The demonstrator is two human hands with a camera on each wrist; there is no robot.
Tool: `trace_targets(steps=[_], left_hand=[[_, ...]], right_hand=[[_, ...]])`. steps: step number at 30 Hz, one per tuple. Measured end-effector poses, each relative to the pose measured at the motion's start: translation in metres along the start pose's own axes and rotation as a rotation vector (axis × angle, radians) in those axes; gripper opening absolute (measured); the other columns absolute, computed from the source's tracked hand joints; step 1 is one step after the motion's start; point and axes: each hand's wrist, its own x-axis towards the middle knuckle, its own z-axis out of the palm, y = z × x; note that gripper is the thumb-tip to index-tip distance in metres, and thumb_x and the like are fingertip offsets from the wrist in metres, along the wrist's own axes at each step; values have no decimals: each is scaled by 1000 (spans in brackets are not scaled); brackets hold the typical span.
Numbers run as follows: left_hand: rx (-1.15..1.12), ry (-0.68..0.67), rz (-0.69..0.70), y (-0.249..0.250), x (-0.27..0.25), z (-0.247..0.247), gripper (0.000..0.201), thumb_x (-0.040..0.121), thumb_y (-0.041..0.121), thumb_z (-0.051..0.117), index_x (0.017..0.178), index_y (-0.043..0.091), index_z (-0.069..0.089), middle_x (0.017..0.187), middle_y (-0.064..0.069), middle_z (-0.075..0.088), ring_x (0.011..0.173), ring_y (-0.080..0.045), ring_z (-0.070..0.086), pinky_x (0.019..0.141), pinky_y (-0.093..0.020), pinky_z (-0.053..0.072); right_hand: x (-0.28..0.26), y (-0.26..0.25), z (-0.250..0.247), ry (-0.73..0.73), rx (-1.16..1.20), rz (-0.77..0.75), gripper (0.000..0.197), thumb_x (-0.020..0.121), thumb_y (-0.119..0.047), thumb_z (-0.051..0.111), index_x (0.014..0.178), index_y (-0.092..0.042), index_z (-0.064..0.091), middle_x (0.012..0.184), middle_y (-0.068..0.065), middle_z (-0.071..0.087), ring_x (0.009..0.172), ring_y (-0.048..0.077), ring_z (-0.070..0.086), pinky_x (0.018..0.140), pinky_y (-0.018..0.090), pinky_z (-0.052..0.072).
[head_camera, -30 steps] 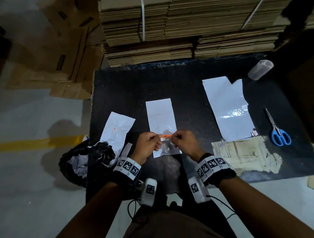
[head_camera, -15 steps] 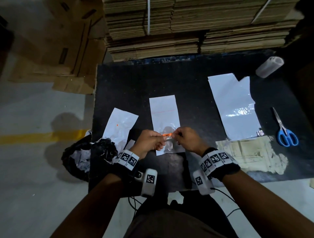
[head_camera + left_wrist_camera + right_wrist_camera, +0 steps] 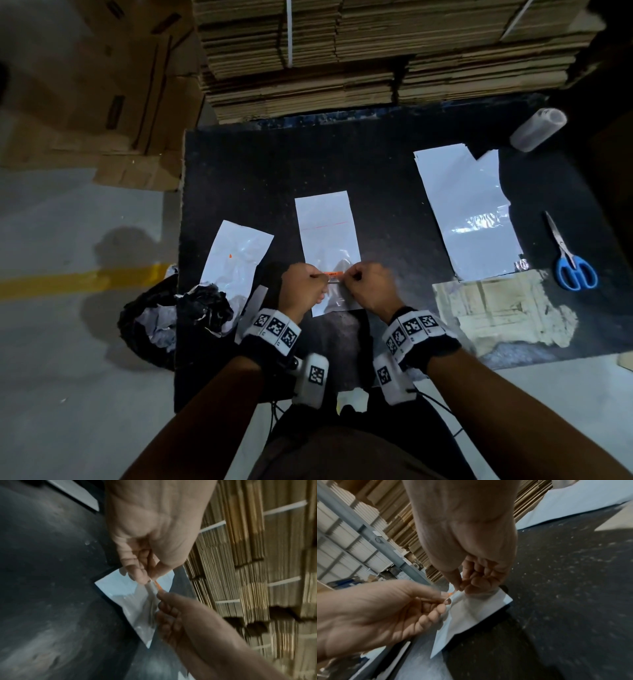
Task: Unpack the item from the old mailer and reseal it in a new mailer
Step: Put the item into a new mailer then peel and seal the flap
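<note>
On the black table a narrow white mailer with a thin red line across it lies in the middle. Just above its near half, my left hand and right hand pinch the two ends of a small orange-and-white item. In the left wrist view the item runs between my left hand and right hand. The right wrist view shows the item the same way, over the mailer. A crumpled white mailer lies to the left.
Larger white mailers lie at the right, with blue scissors beyond them and a clear roll at the back right. A black bag of scraps hangs off the left edge. Stacked flat cardboard stands behind the table.
Both hands keep pinching the small item over the middle mailer and have hardly moved. Only the head view has shifted a little.
</note>
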Motion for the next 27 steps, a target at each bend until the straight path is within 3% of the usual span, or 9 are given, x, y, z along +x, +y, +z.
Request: trace_targets(steps=[3,8,14,17,19,22,25,27], left_hand=[[40,47,21,-3,3,4,19,80,11,64,66,-2,69,60,-18,67,43,-17,55,47,-24,48],[6,60,-21,-8,5,7,20,78,7,64,59,0,64,57,-17,63,45,-21,53,50,-30,46],[53,81,0,-7,3,8,20,76,12,65,59,3,66,58,-17,67,45,-23,57,52,-35,52],[101,93,27,-10,5,9,22,71,22,65,53,8,65,54,-12,66,56,-34,65,60,-43,58],[129,98,28,-12,6,10,23,71,23,68,53,8,65,54,-11,66,59,-34,67,61,-46,58],[149,104,22,-14,8,12,28,70,28,73,55,7,65,54,-9,66,59,-33,67,60,-45,58],[123,112,-2,-14,7,11,45,62,44,76,55,2,62,53,-13,65,51,-29,64,54,-39,56],[75,104,-38,-13,7,9,46,65,41,82,56,1,60,53,-15,65,44,-23,58,48,-33,51]], right_hand=[[-1,-1,1,31,13,27,17,85,-17,62,78,-8,74,76,10,72,61,14,54,44,7,35],[-2,-1,2,46,-28,34,17,85,-18,62,76,-10,74,74,9,72,60,15,56,42,8,29],[-3,-5,4,71,-40,48,18,84,-18,62,77,-10,76,74,9,72,60,16,58,47,18,30],[-4,-7,4,74,-44,63,18,85,-17,61,76,-10,76,73,8,72,59,14,55,43,10,26],[-5,-8,3,69,-41,77,18,85,-18,61,76,-10,75,73,9,72,61,17,59,45,16,31],[-6,-8,3,79,-48,86,18,84,-21,62,78,-11,76,76,8,73,69,22,65,57,20,36],[-4,-6,6,87,-68,91,17,83,-24,65,77,-11,74,76,7,73,71,23,66,59,21,40],[-2,-3,7,96,-55,106,17,81,-27,69,75,-12,72,75,6,72,71,22,65,60,23,44]])
